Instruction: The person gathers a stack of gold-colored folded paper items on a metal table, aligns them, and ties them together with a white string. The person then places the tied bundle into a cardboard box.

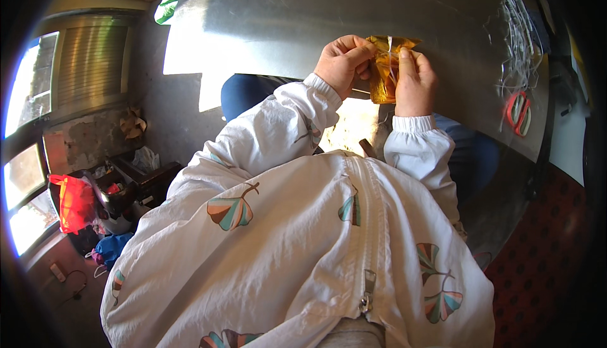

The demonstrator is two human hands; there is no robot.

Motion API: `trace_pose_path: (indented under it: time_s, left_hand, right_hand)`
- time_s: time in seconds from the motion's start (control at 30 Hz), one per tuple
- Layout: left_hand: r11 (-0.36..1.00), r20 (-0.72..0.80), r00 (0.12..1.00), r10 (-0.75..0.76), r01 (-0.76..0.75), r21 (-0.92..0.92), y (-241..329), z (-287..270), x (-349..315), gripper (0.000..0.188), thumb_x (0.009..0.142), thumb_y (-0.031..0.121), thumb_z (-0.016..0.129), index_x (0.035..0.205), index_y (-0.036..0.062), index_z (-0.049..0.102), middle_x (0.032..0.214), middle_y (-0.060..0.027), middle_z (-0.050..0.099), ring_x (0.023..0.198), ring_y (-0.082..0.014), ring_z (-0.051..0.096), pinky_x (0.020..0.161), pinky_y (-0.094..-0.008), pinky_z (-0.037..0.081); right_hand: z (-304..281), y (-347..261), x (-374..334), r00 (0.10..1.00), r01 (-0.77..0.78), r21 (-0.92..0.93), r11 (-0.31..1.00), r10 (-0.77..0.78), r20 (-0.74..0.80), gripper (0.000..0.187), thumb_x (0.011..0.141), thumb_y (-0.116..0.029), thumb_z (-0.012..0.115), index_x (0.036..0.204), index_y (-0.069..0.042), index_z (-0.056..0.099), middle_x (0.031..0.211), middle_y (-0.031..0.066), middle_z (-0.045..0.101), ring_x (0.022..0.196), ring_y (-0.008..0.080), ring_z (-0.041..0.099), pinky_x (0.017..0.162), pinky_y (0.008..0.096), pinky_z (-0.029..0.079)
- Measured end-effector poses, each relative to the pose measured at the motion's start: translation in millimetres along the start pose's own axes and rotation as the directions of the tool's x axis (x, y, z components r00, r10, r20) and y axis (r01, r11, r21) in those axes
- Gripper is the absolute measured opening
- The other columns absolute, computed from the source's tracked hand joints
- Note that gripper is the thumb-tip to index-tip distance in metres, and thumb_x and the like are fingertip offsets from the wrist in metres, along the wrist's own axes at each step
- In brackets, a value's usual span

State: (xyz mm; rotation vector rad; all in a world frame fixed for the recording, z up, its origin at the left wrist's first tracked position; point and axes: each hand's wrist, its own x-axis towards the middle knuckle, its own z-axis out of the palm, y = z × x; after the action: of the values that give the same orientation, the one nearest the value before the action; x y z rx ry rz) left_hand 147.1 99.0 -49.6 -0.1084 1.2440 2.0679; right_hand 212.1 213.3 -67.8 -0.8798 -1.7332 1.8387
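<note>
A small shiny gold foil bag (pixel 382 85) is held up between both hands, close to the near edge of the metal table. My left hand (pixel 344 65) pinches its upper left side with thumb and fingertips. On the other side, my right hand (pixel 415 84) grips the bag's right side, thumb uppermost. A thin whitish strip (pixel 390 46) runs at the top of the bag between the two hands. I cannot tell whether the strip is tied or just lies there.
Red-handled scissors (pixel 518 113) lie at the right of the metal table (pixel 284 6), beside a bundle of clear, shiny strips (pixel 520 38). On the far left, a red bag (pixel 73 204) and a blue bag (pixel 112 249) are among dark clutter near the windows.
</note>
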Motion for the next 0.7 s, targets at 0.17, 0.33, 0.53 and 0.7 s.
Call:
trace_pose_path:
  time_s: [0.17, 0.33, 0.53, 0.7]
  left_hand:
    - [0.984, 0.016, 0.998, 0.054, -0.056, 0.171, 3.8, 1.7, 2.2, 0.012, 0.09, 0.009, 0.061, 0.079, 0.0043, 0.06, 0.057, 0.0012, 0.049, 0.048, -0.0074, 0.041, 0.047, -0.0224, 0.038]
    - [0.976, 0.021, 0.997, 0.078, -0.081, 0.202, 3.2, 1.6, 0.8, 0.012, 0.09, 0.011, 0.062, 0.08, 0.0037, 0.06, 0.057, 0.0007, 0.049, 0.047, -0.008, 0.043, 0.047, -0.0219, 0.038]
    - [0.977, 0.045, 0.995, 0.084, -0.091, 0.192, 1.7, -1.9, 2.9, 0.014, 0.088, 0.012, 0.064, 0.077, 0.0046, 0.061, 0.065, 0.001, 0.059, 0.05, -0.0061, 0.047, 0.047, -0.021, 0.04]
    - [0.981, -0.005, 0.995, 0.1, -0.098, 0.167, -1.3, -1.0, 4.0, 0.013, 0.088, 0.011, 0.064, 0.076, 0.0043, 0.06, 0.065, 0.0005, 0.058, 0.05, -0.0055, 0.046, 0.046, -0.0205, 0.037]
  right_hand:
    - [-1.7, 1.7, 1.0, 0.996, 0.092, -0.099, 0.991, -0.093, -0.009, 0.024, 0.093, -0.02, 0.056, 0.093, 0.003, 0.062, 0.082, 0.0078, 0.063, 0.073, 0.0151, 0.058, 0.067, 0.0285, 0.048]
    - [-7.3, 4.6, 0.0, 0.99, 0.07, 0.092, 0.993, -0.081, 0.116, 0.02, 0.09, -0.019, 0.061, 0.094, 0.001, 0.063, 0.095, 0.0092, 0.061, 0.082, 0.0166, 0.059, 0.072, 0.0294, 0.049]
    - [-7.3, 8.2, 3.4, 0.99, 0.137, -0.182, 0.974, -0.126, 0.07, 0.019, 0.086, -0.018, 0.066, 0.086, 0.001, 0.064, 0.088, 0.0112, 0.061, 0.077, 0.0215, 0.059, 0.071, 0.0326, 0.048]
    - [-4.0, 6.9, 2.7, 0.978, 0.206, -0.295, 0.933, -0.201, 0.049, 0.018, 0.085, -0.016, 0.065, 0.083, 0.002, 0.063, 0.084, 0.0146, 0.061, 0.076, 0.028, 0.06, 0.071, 0.0363, 0.048]
